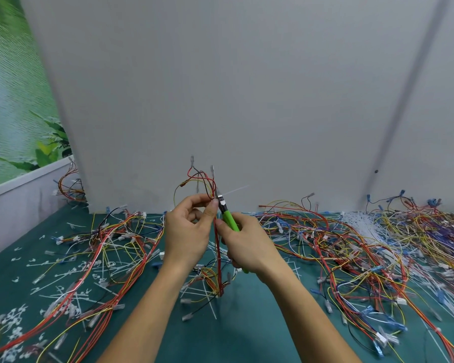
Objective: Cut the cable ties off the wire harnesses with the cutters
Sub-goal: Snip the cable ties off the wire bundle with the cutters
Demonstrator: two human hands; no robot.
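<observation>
Just below the middle of the frame, the left hand (189,230) pinches a slim harness of red, yellow and black wires (217,247) between curled thumb and fingers. The harness stands nearly upright, its lower end resting on the dark green bench (220,339) and its upper leads, tipped with clear terminals, fanning above the fingers.

The right hand (249,244) is wrapped around the bright green handles of the small cutters (230,218). Their metal nose points up and left, touching the harness just beside the left thumb tip. From that spot the thin white tail of a cable tie (236,190) juts up and right across the pale grey wall panel (247,87). Whether the blades are closed on the tie cannot be told.

A loose tangle of red and yellow harnesses (116,244) lies left of the hands, and a denser multicoloured heap (378,252) fills the right of the frame, with a sheaf of white cable ties (359,224) among it. Snipped white tie pieces (13,323) are scattered in the lower left. A green leafy poster (11,100) fills the upper left.
</observation>
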